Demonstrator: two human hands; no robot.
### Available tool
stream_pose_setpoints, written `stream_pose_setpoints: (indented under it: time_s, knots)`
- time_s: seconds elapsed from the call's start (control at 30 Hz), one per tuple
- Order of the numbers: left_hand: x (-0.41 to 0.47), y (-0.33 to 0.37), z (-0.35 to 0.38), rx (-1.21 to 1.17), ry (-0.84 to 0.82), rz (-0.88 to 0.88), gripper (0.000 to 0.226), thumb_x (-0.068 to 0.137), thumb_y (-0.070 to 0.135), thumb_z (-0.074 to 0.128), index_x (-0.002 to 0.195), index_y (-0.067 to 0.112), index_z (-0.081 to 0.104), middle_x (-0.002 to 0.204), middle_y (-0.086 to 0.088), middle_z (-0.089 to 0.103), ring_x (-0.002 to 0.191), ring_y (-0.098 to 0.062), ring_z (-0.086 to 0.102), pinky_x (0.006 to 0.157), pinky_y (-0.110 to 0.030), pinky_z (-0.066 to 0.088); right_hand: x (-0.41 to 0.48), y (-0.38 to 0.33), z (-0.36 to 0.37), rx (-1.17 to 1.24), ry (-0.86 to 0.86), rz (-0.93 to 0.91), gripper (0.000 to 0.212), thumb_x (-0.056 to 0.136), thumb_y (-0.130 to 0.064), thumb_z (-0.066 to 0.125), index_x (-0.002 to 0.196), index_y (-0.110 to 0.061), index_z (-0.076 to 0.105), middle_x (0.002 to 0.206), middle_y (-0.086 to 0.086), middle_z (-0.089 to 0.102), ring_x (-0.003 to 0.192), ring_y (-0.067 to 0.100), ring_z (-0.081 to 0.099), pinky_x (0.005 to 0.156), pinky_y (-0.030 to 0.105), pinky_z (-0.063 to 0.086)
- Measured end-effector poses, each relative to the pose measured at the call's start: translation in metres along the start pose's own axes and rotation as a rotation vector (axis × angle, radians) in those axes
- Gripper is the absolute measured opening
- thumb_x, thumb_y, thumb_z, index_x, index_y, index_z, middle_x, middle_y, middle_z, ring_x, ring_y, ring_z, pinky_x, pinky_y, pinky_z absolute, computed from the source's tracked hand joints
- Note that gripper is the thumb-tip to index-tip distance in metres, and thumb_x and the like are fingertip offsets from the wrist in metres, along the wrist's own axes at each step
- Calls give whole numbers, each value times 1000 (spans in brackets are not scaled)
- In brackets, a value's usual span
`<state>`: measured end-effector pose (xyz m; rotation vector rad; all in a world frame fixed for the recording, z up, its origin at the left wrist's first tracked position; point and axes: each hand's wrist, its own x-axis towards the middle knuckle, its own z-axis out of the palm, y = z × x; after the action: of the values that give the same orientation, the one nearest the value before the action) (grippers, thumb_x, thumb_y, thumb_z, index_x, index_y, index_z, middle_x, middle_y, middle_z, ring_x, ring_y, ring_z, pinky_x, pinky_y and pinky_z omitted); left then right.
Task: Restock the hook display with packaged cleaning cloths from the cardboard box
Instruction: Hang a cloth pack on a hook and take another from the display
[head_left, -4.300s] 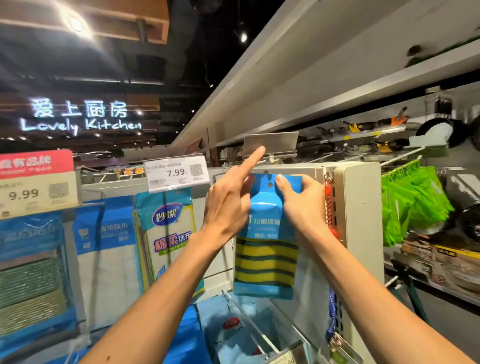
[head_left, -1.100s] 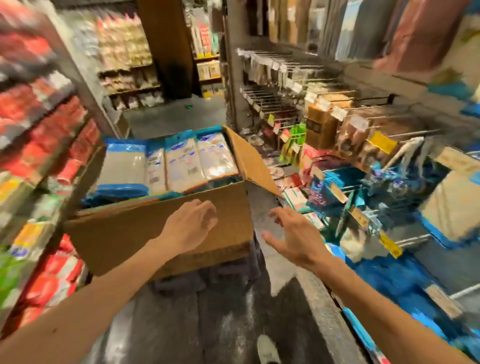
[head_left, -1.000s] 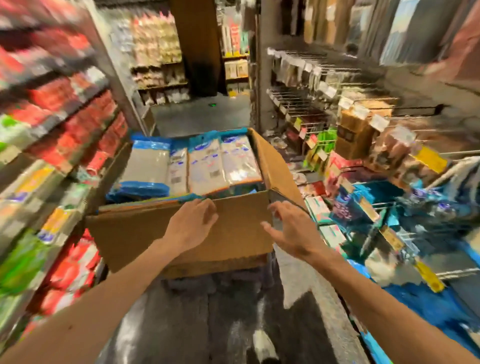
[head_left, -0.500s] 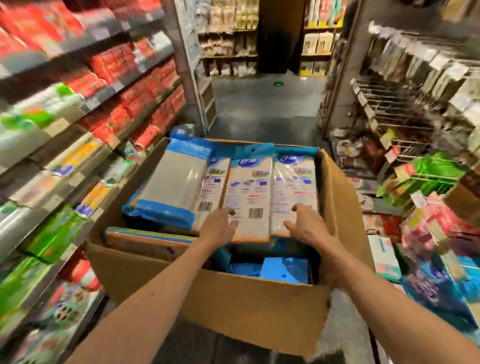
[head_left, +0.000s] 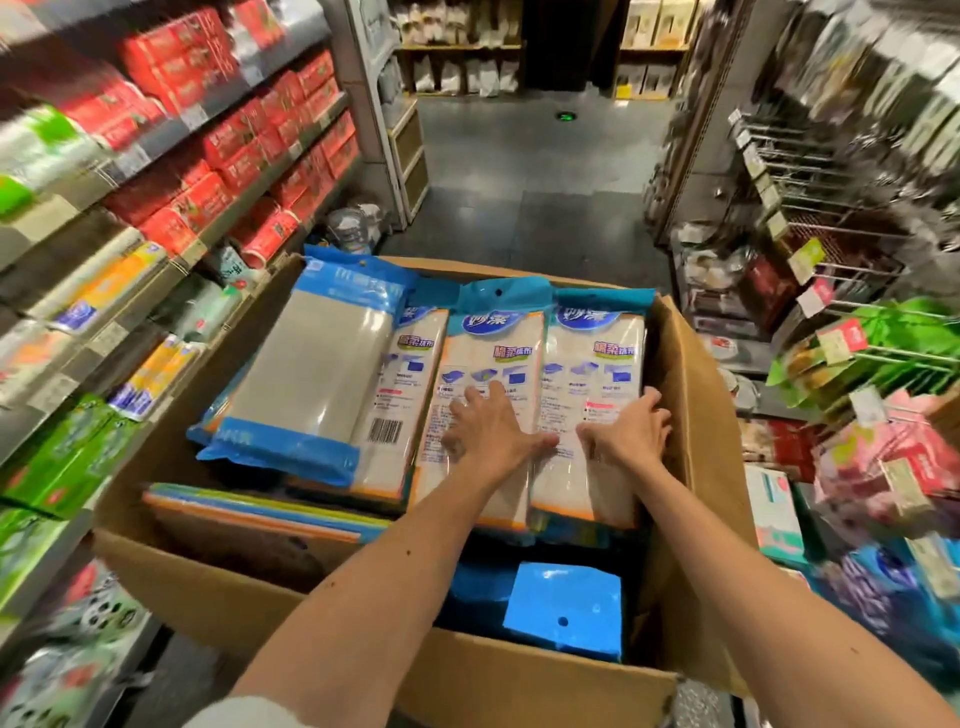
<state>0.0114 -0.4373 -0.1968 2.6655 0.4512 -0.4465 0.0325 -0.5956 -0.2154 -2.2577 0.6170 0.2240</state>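
Box of brown cardboard (head_left: 218, 587), big and open, now reached into, not just neared like a moment ago. Left hand (head_left: 491, 431) flat, fingers wide, on the middle clear pack of white cloths with a blue top (head_left: 488, 343). Right hand (head_left: 626, 434) on the right pack (head_left: 592, 358), fingertips at its right edge; gripping or not, cannot tell. Likely picking up next, then over to the wire hook display (head_left: 831, 208) at far right.

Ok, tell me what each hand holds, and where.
Nothing lifted: left hand lies flat on the middle pack; right hand touches the right edge of the rightmost pack, grip unclear.
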Motion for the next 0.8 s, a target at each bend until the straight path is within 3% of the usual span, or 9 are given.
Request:
stream_pose_setpoints:
  time_s: [0.1,0.23,0.37,0.43,0.5,0.57,0.67,0.73,0.8]
  knots:
    - [7,-1,-13,-18,-69,46,92,79,51,75,147,14,25,149,-19,29,135,-42,31,104,-55,39,6,-1,-5,41,-10,-31,96,60,-27,91,134,-5,34,134,19,46,126,36,44,104,44,39]
    - [1,-14,-52,-58,-54,187,61,89,40,66,136,9,43,132,-14,54,109,-28,55,88,-40,48,13,-3,-12,383,-147,13,54,67,-25,89,105,-9,55,110,8,69,92,23,68,75,38,56]
    - [-10,-46,-96,-445,-141,179,58,94,17,59,146,18,34,128,-10,60,100,-25,63,88,-43,55,2,-15,-16,595,-377,63,26,82,-9,75,105,-7,64,102,11,74,76,21,66,61,28,43]
    - [-13,-65,-109,-645,-126,156,42,88,7,53,129,18,50,113,-12,67,84,-17,67,78,-38,60,-8,-28,-15,678,-375,28,30,83,-3,71,112,-3,63,99,13,73,79,25,65,62,29,47]
    - [-19,-78,-115,-819,-112,110,35,84,-7,43,112,9,57,91,-11,67,67,-13,67,59,-29,57,-21,-45,-12,725,-399,-22,33,82,0,71,112,-4,57,97,13,71,72,22,66,54,25,50]
    - [-24,-86,-118,-914,-111,62,35,79,-11,41,107,2,58,82,-12,60,68,-20,62,60,-31,53,-40,-65,-8,688,-429,-76,30,82,0,72,101,-8,51,87,12,65,54,11,58,42,21,44]
    - [-35,-90,-122,-986,-82,79,32,73,-9,39,96,3,58,81,-15,57,74,-28,57,64,-34,51,-74,-94,1,661,-510,-116,47,79,1,76,107,-9,39,81,12,58,44,8,52,40,22,44]
    - [-46,-88,-126,-1033,-46,83,36,77,-14,36,95,8,57,76,-12,63,66,-24,62,57,-31,53,-95,-110,10,696,-588,-111,52,82,-3,76,116,-8,37,79,10,56,46,10,54,51,34,58]
    - [-56,-93,-130,-1033,30,91,27,82,-11,37,94,7,53,75,-10,62,60,-18,62,53,-30,53,-115,-122,20,698,-593,-122,39,93,-7,64,123,-4,40,75,7,53,48,11,52,65,44,60]
